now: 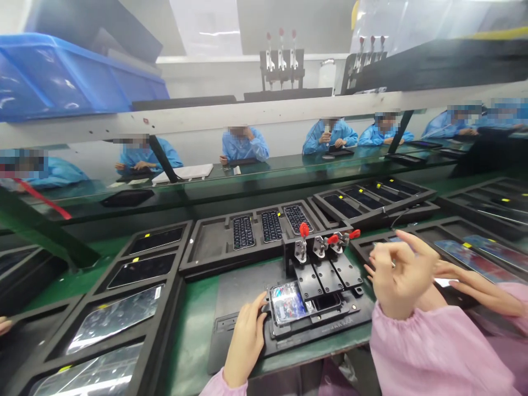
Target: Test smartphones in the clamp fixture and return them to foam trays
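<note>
1. Working over a green worktop [190, 352]: at least five black foam trays [214, 258] sit around the hands, ahead and to both sides.
2. Black clamping fixture [350, 319], one, lies between the hands, just right of the left hand.
3. Left hand [246, 341]: fingers curled, fingertips touching the fixture's left edge; no clear grip.
4. Right hand [400, 275]: raised above the right-hand tray, thumb and fingers drawn together as if pinching; cannot tell if anything is held.
5. Third hand [474, 283], pink sleeve, enters from the right edge; apparently a neighbour's, cannot tell.
6. Film-covered phone panel [287, 302], one, seated in the fixture, nearer the left hand; long axis seems to run sideways toward the right hand.
7. Red-handled toggle clamps [303, 230], three, ahead of both hands.
</note>
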The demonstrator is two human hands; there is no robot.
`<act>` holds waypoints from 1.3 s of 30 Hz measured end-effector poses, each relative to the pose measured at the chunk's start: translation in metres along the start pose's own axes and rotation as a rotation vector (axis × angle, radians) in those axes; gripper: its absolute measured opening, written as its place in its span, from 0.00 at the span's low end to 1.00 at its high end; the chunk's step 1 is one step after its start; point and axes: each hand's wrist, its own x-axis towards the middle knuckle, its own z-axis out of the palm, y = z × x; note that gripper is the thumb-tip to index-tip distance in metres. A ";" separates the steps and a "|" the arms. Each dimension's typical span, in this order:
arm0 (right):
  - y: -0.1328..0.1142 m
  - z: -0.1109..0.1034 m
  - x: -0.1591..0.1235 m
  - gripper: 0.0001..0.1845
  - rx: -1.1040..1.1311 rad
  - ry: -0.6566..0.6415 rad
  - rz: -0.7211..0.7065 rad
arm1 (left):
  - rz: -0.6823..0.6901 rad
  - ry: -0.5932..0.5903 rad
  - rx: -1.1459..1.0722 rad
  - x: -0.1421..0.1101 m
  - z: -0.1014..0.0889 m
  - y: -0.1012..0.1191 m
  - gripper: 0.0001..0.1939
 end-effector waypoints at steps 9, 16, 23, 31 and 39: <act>0.012 0.011 0.030 0.09 -0.031 -0.195 -0.160 | 0.076 -0.182 0.037 0.030 0.012 0.027 0.22; 0.036 0.001 -0.031 0.06 -0.169 -0.070 -0.182 | 0.041 -0.213 0.013 0.027 0.007 0.027 0.23; 0.032 0.014 -0.058 0.12 -0.574 -0.292 -0.066 | 0.115 -0.235 0.099 0.031 -0.001 0.042 0.22; 0.036 -0.006 -0.058 0.14 -0.182 -0.170 -0.022 | 0.158 -0.247 0.243 0.036 0.004 0.056 0.21; 0.032 -0.025 -0.084 0.09 -0.016 -0.079 -0.040 | 0.142 -0.183 0.113 0.030 -0.001 0.042 0.24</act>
